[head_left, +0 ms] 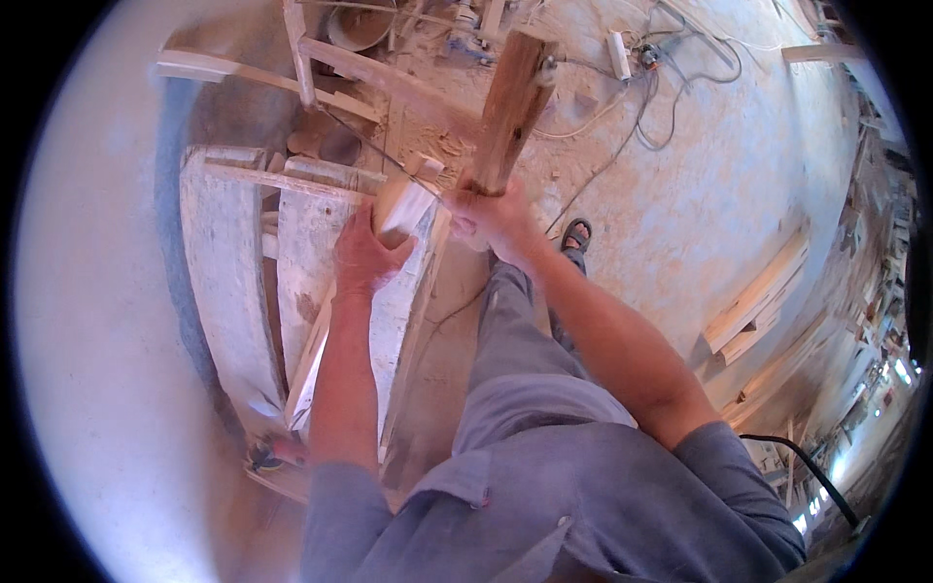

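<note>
My right hand point(491, 216) is closed round the lower end of the near upright of a wooden frame saw point(513, 107). The saw's thin dark blade runs from beside this hand toward the far left. It crosses a pale piece of wood point(406, 204) near that piece's far end; how deep it sits in the wood cannot be made out. My left hand point(367, 255) grips the same piece, thumb on its right side, fingers partly hidden. The wood lies on a low bench of worn whitish planks point(228, 262), which has gaps between its boards.
A power tool with a disc point(264, 454) sits at the bench's near left. Sawdust and a round pan point(360, 24) lie beyond the bench. Cables point(671, 117) trail over the floor at far right. Timber pieces point(758, 291) are stacked on the right. My sandalled foot point(577, 234) stands right of the bench.
</note>
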`<state>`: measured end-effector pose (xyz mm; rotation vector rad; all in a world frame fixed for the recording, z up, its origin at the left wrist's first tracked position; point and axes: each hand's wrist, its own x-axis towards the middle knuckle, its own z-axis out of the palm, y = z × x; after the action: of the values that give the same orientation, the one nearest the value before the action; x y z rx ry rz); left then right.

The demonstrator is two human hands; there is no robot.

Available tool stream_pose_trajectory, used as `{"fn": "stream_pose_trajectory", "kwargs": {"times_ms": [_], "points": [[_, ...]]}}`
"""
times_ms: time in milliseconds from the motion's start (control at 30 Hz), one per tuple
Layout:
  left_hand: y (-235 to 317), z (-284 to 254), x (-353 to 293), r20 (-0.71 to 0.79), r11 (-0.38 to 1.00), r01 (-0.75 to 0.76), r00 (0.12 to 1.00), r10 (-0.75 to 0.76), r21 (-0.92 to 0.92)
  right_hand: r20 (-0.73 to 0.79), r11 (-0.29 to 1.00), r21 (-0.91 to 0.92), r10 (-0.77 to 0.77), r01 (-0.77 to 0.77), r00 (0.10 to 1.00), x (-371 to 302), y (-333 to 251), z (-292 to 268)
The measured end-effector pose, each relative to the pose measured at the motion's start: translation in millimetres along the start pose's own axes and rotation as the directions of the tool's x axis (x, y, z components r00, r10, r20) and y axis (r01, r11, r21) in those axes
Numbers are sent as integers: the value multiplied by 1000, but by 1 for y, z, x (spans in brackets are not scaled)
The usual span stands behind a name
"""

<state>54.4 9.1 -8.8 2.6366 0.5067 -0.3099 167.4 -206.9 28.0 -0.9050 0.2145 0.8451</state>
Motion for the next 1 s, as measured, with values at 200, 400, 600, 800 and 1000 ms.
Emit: {"fn": "stream_pose_trajectory", "kwargs": {"times_ms": [200, 400, 600, 800, 1000], "points": [[13, 11, -6, -97, 991, -29, 994, 42, 130, -62, 970, -175, 163, -171, 985, 46, -84, 22], [0, -3, 3, -31, 996, -67, 997, 69, 55, -71, 947, -315, -84, 58, 994, 9, -88, 13], [13, -9, 5, 39, 999, -14, 999, 12, 48, -81, 984, 176, -17, 31, 997, -45, -36, 12], [8, -2, 3, 4, 995, -43, 999, 43, 95, -32, 988, 152, -12, 16, 999, -51, -13, 8], [10, -2, -1, 7, 992, -9, 1000, 8, 123, -103, 969, -209, 110, -130, 989, -92, -26, -5]]}}
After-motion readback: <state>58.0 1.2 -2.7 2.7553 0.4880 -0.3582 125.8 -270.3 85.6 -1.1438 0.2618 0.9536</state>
